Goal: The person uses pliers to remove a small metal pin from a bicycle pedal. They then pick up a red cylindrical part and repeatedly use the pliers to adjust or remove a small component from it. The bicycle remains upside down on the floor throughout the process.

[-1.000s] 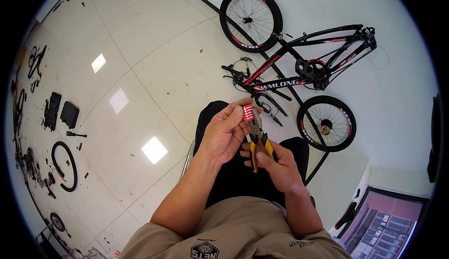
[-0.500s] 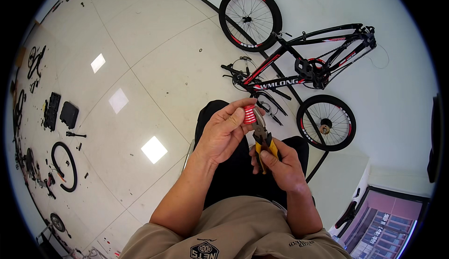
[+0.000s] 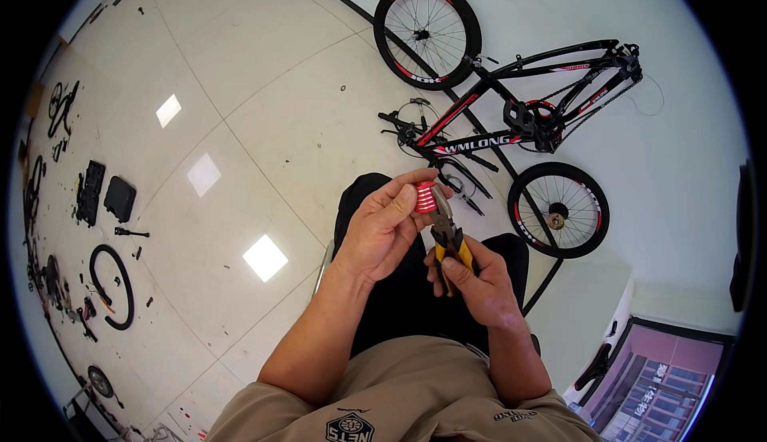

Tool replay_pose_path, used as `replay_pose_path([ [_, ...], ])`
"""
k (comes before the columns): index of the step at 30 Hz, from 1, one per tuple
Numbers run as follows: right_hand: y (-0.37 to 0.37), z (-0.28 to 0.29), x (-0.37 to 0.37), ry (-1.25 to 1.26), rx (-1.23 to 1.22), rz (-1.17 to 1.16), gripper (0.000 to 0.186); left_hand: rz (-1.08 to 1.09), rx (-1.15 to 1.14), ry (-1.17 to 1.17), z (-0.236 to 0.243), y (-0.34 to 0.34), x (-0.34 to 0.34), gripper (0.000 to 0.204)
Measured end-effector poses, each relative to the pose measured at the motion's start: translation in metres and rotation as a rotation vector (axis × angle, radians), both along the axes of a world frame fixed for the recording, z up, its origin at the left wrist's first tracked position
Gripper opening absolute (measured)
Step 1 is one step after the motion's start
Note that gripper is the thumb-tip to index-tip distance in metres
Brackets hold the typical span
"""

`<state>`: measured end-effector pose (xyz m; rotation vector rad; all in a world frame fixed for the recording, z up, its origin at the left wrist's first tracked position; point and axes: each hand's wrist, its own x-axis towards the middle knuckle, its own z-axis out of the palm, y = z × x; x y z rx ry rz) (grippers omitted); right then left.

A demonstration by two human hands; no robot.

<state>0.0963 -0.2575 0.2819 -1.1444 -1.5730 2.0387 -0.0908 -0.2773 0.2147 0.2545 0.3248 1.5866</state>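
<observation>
Between the thumb and fingers of my left hand [image 3: 387,222] is a small red ribbed cylinder [image 3: 426,198] with pale stripes. My right hand [image 3: 479,281] is wrapped round the yellow and black handles of a pair of pliers [image 3: 444,228]. The metal jaws of the pliers point up and lie against the right side of the red cylinder. Whether they grip its edge or only touch it, I cannot tell. Both hands are held close together above my dark-trousered knees.
Ahead, a black and red bicycle frame [image 3: 478,146] leans at the wall between two detached wheels [image 3: 558,210]. Handlebar parts [image 3: 411,126] lie beside it. On the floor at left are an opened black tool case [image 3: 120,198], a loose tyre [image 3: 112,286] and scattered bicycle parts.
Both hands keep nearly the same pose, with the pliers still at the red cylinder. The whole view has shifted very slightly.
</observation>
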Motion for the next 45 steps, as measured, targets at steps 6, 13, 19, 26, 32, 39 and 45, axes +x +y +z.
replay_pose_path([
  [6, -0.0032, -0.0007, -0.0025, 0.019, 0.021, -0.032, 0.029, 0.015, 0.024, -0.018, 0.0007, -0.0002, 0.0017, 0.046],
  [13, -0.0003, -0.0016, 0.0005, -0.021, 0.063, 0.012, 0.025, 0.017, 0.058, -0.027, -0.0007, 0.0, 0.002, 0.046],
  [19, -0.0019, -0.0039, 0.0005, -0.025, 0.106, 0.01, 0.025, 0.012, 0.069, -0.025, -0.001, -0.0005, 0.0025, 0.046],
  [26, -0.0019, -0.0034, -0.0014, -0.004, 0.083, 0.003, 0.026, 0.008, 0.064, -0.04, -0.0005, -0.0003, 0.0007, 0.047],
  [32, 0.0023, -0.0038, 0.0023, -0.016, 0.029, 0.062, 0.032, -0.002, 0.066, -0.045, 0.0006, -0.0014, 0.0005, 0.048],
  [39, -0.003, -0.004, -0.0003, 0.037, -0.014, -0.011, 0.034, -0.013, 0.078, -0.044, -0.0013, -0.001, 0.0011, 0.046],
  [45, 0.0004, -0.0018, 0.0038, -0.005, 0.047, 0.032, 0.029, 0.001, 0.074, 0.001, -0.0021, -0.0008, 0.0026, 0.045],
])
